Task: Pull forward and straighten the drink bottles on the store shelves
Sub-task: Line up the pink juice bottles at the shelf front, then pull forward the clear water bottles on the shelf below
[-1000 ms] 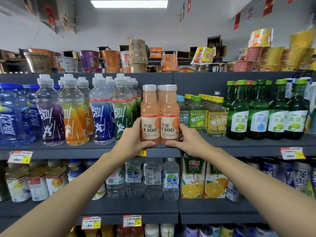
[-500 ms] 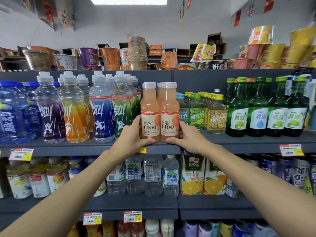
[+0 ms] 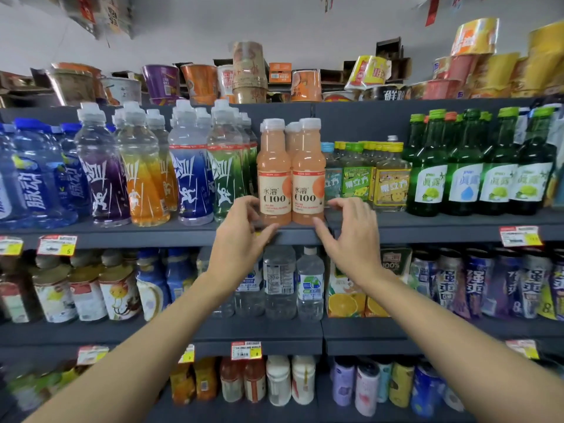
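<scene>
Two peach C100 bottles, the left one [image 3: 273, 175] and the right one [image 3: 308, 175], stand upright side by side at the front edge of the grey shelf [image 3: 152, 235], labels facing out, with more behind them. My left hand [image 3: 241, 242] hovers just left of and below them, fingers loosely spread and holding nothing. My right hand [image 3: 351, 236] hovers just to their right in the same way, a small gap from the bottle.
Sports-drink bottles [image 3: 189, 178] stand left of the peach pair, small yellow-capped bottles [image 3: 390, 184] and green glass bottles [image 3: 464, 178] to the right. Water bottles [image 3: 309, 282] and juice cartons [image 3: 345, 300] fill the shelf below. Noodle cups [image 3: 250, 71] line the top.
Both hands have let go of the two peach bottles and drawn back slightly towards me. The bottles stay upright at the shelf edge. The view has tilted down a little.
</scene>
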The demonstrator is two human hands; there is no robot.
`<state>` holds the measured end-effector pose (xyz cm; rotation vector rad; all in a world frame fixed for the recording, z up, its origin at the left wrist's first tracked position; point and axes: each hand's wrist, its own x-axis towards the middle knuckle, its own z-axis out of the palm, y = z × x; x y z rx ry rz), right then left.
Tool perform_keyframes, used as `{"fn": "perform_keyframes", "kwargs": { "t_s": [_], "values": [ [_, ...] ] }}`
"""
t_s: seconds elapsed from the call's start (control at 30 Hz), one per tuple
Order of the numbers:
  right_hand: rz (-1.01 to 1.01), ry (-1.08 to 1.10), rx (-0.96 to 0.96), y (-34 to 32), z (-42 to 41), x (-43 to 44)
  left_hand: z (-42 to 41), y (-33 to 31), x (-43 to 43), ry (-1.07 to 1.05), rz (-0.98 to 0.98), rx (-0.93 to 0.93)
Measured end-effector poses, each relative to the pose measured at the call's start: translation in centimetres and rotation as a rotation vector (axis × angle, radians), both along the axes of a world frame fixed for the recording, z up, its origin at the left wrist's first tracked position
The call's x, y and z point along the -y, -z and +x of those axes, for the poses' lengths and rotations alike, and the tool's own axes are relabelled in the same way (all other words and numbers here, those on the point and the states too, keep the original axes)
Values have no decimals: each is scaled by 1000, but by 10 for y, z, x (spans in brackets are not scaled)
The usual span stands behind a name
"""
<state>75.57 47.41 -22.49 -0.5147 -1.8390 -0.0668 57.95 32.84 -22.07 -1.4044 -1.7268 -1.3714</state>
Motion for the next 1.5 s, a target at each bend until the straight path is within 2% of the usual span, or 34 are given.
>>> {"fn": "perform_keyframes", "kwargs": {
  "t_s": [0.07,0.13,0.33,0.5,0.8,1.03,1.27,1.4,1.5],
  "values": [
    [98,-23,-96,30,2,14,7,31,8,17,78,-103],
    [94,-73,-85,65,4,24,11,68,10,19,80,-169],
    [-206,29,134,143,-1,31,22,151,1,-25,-205,48],
    [-464,129,216,168,-17,33,29,183,-10,-49,-262,220],
    [-638,420,136,179,-47,23,31,192,-46,-216,-293,441],
    [-674,478,135,185,-62,18,33,196,-60,-238,-285,492],
    [-687,406,157,183,-46,18,38,201,-64,-306,-300,546],
    [-661,253,80,187,-14,10,46,195,-75,-375,-302,549],
    [-665,176,122,191,-3,3,53,193,-81,-448,-314,591]
  ]
}}
